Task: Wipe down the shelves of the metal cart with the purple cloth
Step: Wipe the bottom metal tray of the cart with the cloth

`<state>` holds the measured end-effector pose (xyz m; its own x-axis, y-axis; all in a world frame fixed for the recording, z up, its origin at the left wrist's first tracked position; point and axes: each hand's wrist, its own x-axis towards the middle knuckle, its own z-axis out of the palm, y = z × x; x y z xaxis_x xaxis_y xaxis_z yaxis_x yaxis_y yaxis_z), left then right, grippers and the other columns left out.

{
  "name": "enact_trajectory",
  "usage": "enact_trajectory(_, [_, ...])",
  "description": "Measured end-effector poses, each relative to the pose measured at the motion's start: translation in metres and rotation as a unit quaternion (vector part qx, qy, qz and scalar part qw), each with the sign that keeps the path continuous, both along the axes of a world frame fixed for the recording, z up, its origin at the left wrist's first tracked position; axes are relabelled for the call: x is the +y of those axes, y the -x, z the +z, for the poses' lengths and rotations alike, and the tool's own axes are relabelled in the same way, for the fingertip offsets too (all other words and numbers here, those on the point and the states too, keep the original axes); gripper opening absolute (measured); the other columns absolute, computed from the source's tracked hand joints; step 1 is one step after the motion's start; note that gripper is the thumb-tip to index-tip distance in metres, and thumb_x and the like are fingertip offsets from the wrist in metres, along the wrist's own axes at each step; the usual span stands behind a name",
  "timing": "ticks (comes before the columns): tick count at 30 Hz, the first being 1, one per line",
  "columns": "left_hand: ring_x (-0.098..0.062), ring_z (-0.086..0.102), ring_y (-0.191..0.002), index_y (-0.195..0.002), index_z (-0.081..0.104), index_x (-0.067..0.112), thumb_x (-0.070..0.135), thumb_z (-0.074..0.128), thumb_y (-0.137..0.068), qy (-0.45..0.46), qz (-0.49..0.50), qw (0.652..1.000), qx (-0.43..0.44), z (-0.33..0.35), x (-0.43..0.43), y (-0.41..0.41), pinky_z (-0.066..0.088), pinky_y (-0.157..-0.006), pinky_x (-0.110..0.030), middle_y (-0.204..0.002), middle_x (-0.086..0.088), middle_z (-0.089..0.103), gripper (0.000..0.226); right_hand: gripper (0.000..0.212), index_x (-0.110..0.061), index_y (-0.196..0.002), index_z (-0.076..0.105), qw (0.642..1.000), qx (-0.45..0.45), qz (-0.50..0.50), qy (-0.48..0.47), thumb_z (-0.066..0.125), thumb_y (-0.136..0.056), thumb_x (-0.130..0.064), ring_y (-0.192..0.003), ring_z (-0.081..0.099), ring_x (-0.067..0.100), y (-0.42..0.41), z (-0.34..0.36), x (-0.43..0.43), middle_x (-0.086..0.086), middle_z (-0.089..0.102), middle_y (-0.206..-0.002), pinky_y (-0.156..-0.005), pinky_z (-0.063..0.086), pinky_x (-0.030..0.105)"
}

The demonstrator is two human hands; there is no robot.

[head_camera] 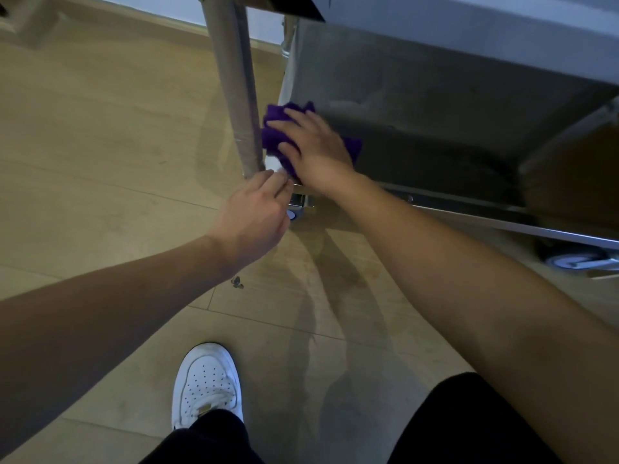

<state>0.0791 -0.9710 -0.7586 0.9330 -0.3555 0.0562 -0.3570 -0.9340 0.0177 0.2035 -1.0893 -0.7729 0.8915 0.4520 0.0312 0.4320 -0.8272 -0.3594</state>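
Head view looks down at the bottom shelf [418, 105] of the metal cart, a shallow steel tray with a raised rim. In the tray, at its front-left corner, lies the purple cloth [275, 133], bunched up and just beside the upright corner post [239, 95]. The right hand [315, 145] lies on top of the cloth with fingers spread and mostly straight, pressing it flat onto the shelf surface; cloth edges stick out past the fingertips and behind the wrist. The left hand [258, 209] is at the same corner, outside the tray, fingers curled with the tips at the rim by the post foot. A white patch shows at the fingertips, possibly glare on the metal, and I cannot tell whether this hand actually grips the rim or only touches it. A caster [296, 214] sits right below the left hand's knuckles, and a second caster [572, 259] is under the front rail to the right. The upper shelf [502, 25] overhangs at top right. The cart stands on a pale wooden floor [100, 145]. A white sneaker [207, 383] and black trousers [469, 426] show at the bottom edge, and a small dark scrap [237, 282] lies on the floor below the left forearm.
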Motion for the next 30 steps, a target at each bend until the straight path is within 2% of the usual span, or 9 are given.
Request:
enact_trajectory(2, [-0.032,0.054,-0.112,-0.125,0.055,-0.004,0.023,0.041,-0.086,-0.001,0.000,1.000,-0.007,-0.001,0.001,0.000,0.047,-0.095,-0.042,-0.123,-0.018,0.058,0.049,0.040,-0.038,-0.139,0.043,0.999,-0.002,0.020,-0.029,0.042,-0.100,-0.034,-0.143,0.024,0.020,-0.007,0.001,0.010,-0.009,0.034,-0.153,-0.111,0.027,0.044])
enact_trajectory(6, [-0.034,0.056,-0.109,-0.124,0.057,-0.005,0.022,0.045,-0.085,-0.010,-0.006,1.000,-0.009,-0.003,0.001,-0.002,0.050,-0.090,-0.043,-0.124,-0.019,0.058,0.049,0.040,-0.028,-0.138,0.048,0.998,-0.031,-0.033,-0.053,0.044,-0.099,-0.028,-0.135,0.038,0.021,-0.037,0.003,0.001,-0.002,0.044,-0.147,-0.110,0.034,0.045])
enact_trajectory(11, [-0.032,0.054,-0.105,-0.122,0.056,-0.001,0.028,0.039,-0.084,-0.007,0.000,1.000,0.006,0.002,-0.004,-0.004,0.049,-0.088,-0.045,-0.120,-0.016,0.057,0.051,0.039,-0.032,-0.139,0.044,0.999,-0.013,-0.043,-0.019,0.042,-0.100,-0.029,-0.141,0.028,0.021,-0.012,0.003,-0.010,-0.006,0.037,-0.150,-0.112,0.030,0.045])
enact_trajectory(16, [-0.032,0.053,-0.099,-0.117,0.056,0.001,0.025,0.038,-0.086,-0.018,-0.008,1.000,-0.001,0.001,-0.005,-0.003,0.048,-0.085,-0.045,-0.113,-0.014,0.056,0.043,0.041,-0.032,-0.142,0.043,0.999,-0.011,0.047,-0.003,0.042,-0.102,-0.032,-0.144,0.024,0.020,0.025,0.006,-0.065,-0.006,0.035,-0.153,-0.114,0.023,0.042])
enact_trajectory(20, [-0.033,0.055,-0.090,-0.105,0.061,0.001,0.025,0.041,-0.086,-0.006,0.002,1.000,-0.011,0.008,-0.011,-0.007,0.049,-0.076,-0.045,-0.103,-0.015,0.056,0.037,0.042,-0.030,-0.144,0.039,0.987,-0.014,-0.154,0.048,0.038,-0.102,-0.033,-0.142,0.026,0.026,-0.003,0.002,-0.108,-0.001,0.032,-0.155,-0.113,0.029,0.044])
enact_trajectory(23, [-0.030,0.056,-0.095,-0.112,0.059,0.004,0.026,0.045,-0.090,0.005,-0.001,1.000,-0.026,0.008,-0.020,-0.017,0.049,-0.079,-0.042,-0.109,-0.013,0.056,0.034,0.045,-0.030,-0.146,0.035,0.964,-0.004,-0.258,0.062,0.035,-0.101,-0.034,-0.143,0.023,0.029,0.000,-0.001,-0.107,0.000,0.027,-0.157,-0.112,0.031,0.044])
enact_trajectory(26, [-0.031,0.057,-0.098,-0.113,0.059,0.006,0.025,0.050,-0.089,0.008,-0.012,0.999,-0.033,0.010,-0.034,-0.030,0.049,-0.080,-0.042,-0.112,-0.014,0.057,0.032,0.044,-0.030,-0.144,0.039,0.991,-0.025,-0.125,0.044,0.037,-0.100,-0.032,-0.142,0.025,0.028,0.016,0.000,-0.081,0.000,0.030,-0.156,-0.111,0.031,0.042])
enact_trajectory(28, [-0.032,0.058,-0.096,-0.110,0.060,0.006,0.022,0.051,-0.087,0.012,-0.008,0.999,-0.036,0.009,-0.042,-0.035,0.048,-0.078,-0.042,-0.110,-0.015,0.058,0.029,0.043,-0.032,-0.144,0.040,1.000,0.002,-0.025,0.009,0.040,-0.101,-0.031,-0.144,0.023,0.024,0.020,0.002,-0.079,-0.003,0.031,-0.156,-0.115,0.026,0.044])
enact_trajectory(30, [-0.033,0.058,-0.095,-0.108,0.062,0.006,0.021,0.050,-0.088,0.018,-0.003,0.999,-0.037,0.006,-0.044,-0.038,0.048,-0.074,-0.041,-0.110,-0.015,0.058,0.028,0.043,-0.034,-0.144,0.041,1.000,0.015,-0.008,-0.017,0.043,-0.100,-0.032,-0.144,0.024,0.022,0.016,0.001,-0.095,-0.005,0.032,-0.155,-0.116,0.024,0.044])
